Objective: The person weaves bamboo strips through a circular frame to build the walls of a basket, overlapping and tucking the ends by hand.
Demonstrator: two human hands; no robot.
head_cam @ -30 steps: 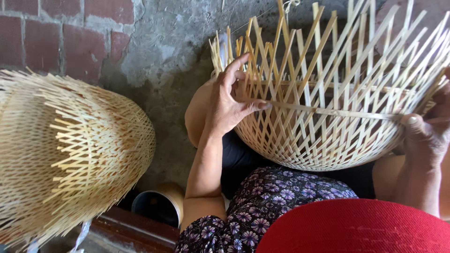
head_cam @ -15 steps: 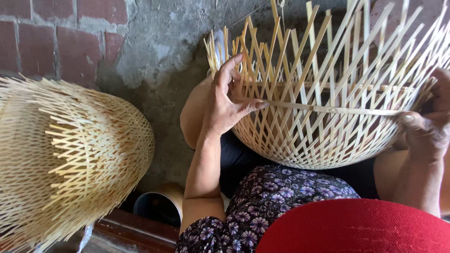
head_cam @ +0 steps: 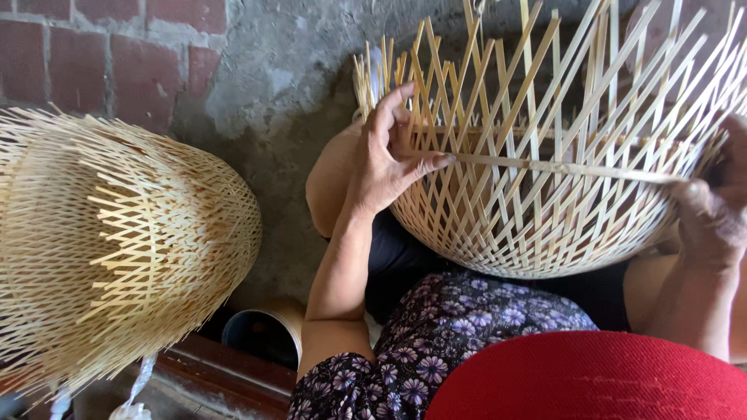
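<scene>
Half-woven bamboo basket [head_cam: 545,194] rests on lap, a touch closer than a second ago. Left hand [head_cam: 385,159] pinches the horizontal strip [head_cam: 560,166]; right hand [head_cam: 712,214] clasps its far end (fingers partly hidden). Finished basket [head_cam: 117,241] lies left.

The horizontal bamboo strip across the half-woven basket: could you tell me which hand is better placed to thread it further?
Probably the left hand: its fingertips pinch the horizontal bamboo strip at its free end, against the basket. The right hand only steadies the rim.
</scene>
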